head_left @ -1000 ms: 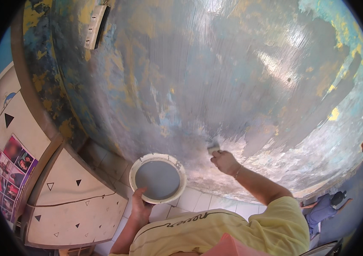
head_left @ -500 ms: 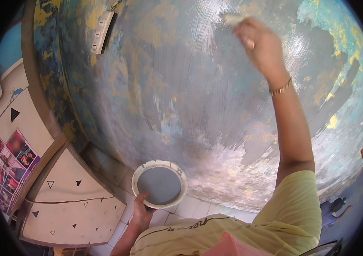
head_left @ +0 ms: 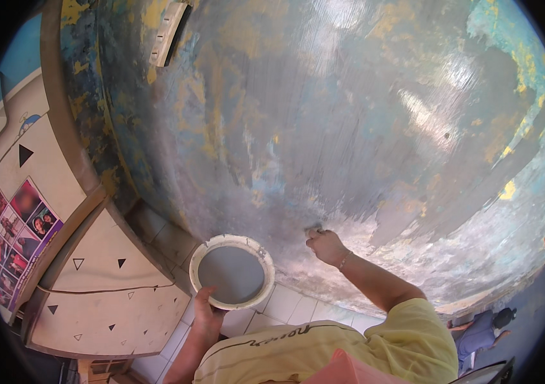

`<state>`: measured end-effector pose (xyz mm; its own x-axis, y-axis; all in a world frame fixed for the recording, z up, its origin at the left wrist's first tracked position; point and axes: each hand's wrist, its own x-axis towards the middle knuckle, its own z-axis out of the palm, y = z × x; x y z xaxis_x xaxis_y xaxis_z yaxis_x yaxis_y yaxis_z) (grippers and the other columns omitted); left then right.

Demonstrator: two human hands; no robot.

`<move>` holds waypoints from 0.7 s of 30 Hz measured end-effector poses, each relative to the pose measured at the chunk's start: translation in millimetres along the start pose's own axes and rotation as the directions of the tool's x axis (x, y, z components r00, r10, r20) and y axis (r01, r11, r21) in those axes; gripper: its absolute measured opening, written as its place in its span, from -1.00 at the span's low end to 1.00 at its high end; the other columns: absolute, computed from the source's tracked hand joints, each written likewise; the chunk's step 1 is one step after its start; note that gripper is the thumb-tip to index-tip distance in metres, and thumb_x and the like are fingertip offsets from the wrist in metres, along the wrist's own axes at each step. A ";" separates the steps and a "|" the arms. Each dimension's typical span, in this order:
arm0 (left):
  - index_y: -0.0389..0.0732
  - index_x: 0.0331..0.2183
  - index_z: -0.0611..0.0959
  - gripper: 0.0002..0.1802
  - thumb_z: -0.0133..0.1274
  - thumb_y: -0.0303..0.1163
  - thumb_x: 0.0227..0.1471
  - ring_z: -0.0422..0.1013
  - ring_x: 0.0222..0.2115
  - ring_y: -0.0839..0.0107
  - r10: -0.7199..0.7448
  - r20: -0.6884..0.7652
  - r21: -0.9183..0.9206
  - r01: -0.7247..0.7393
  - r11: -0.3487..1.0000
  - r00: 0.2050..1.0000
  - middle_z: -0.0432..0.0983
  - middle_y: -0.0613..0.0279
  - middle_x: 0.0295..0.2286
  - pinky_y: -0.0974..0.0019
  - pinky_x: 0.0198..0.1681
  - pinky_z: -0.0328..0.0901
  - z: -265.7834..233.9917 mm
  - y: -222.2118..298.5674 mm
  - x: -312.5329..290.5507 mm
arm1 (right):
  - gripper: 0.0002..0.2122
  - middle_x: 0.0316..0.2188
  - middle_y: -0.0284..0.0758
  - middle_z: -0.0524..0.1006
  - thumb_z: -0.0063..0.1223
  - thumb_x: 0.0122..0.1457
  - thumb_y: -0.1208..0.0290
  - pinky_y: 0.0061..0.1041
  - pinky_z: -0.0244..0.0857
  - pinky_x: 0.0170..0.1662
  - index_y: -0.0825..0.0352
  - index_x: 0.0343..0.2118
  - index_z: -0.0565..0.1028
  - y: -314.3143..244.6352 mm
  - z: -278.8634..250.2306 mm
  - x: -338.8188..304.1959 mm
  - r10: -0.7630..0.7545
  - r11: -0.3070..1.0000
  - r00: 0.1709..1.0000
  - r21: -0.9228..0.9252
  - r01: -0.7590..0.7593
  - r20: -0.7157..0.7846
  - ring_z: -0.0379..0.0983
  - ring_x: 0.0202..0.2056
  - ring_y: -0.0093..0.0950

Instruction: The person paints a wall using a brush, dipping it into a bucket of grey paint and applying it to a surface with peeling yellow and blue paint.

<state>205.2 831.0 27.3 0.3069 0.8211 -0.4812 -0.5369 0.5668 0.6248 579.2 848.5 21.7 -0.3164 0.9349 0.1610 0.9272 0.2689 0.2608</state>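
The person here has the left hand [head_left: 206, 308] clamped on the near rim of a white bucket [head_left: 268, 272] of grey paint [head_left: 231, 275], thumb over the edge, holding it in front of the body above the pale floor tiles [head_left: 279, 303]. The right hand [head_left: 327, 246] is closed round a small brush [head_left: 314, 228], mostly hidden by the fingers, right up at the low part of the patchy grey, blue and yellow wall [head_left: 324, 128]. A pale cabinet [head_left: 93, 323] dotted with triangles stands to the left, and another person [head_left: 482, 329] in a bluish top is off at far right.
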 end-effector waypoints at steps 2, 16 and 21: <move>-0.21 0.06 0.28 -0.40 -0.11 -0.23 -0.04 0.32 -0.07 0.16 0.005 -0.004 -0.014 -0.005 1.000 1.000 0.32 0.06 -0.05 0.03 -0.12 0.28 0.4 0.5 0.3 | -0.93 -0.30 -0.30 0.46 0.00 -0.07 0.48 -0.36 0.38 -0.22 0.21 -0.52 0.53 9.6 5.3 8.6 0.048 0.991 0.991 0.117 -0.063 0.126 0.45 -0.24 -0.31; -0.24 0.08 0.26 -0.39 -0.12 -0.24 -0.01 0.32 -0.08 0.12 -0.042 0.055 -0.034 0.043 0.998 0.998 0.32 0.01 -0.04 0.03 -0.11 0.28 12.4 -10.7 12.9 | -0.81 -0.34 -0.34 0.51 -0.11 0.05 0.54 -0.34 0.35 -0.28 0.18 -0.37 0.56 103.0 -419.2 127.9 -0.117 0.935 0.558 -0.280 -0.217 -0.822 0.46 -0.29 -0.29; -0.25 0.07 0.28 -0.38 -0.10 -0.22 -0.04 0.32 -0.07 0.12 -0.040 0.065 -0.010 0.041 0.999 0.997 0.33 0.02 -0.04 0.00 -0.09 0.27 7.7 -3.4 21.3 | -0.80 -0.34 -0.34 0.50 0.00 -0.03 0.54 -0.40 0.38 -0.28 0.14 -0.35 0.57 118.7 -395.0 137.1 -0.150 0.793 0.604 -0.460 -0.399 -0.783 0.45 -0.27 -0.35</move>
<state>219.6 847.1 19.7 0.3787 0.8004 -0.4648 -0.5316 0.5992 0.5987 566.7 917.1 450.7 -0.4869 0.3427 0.8035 0.7698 -0.2664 0.5801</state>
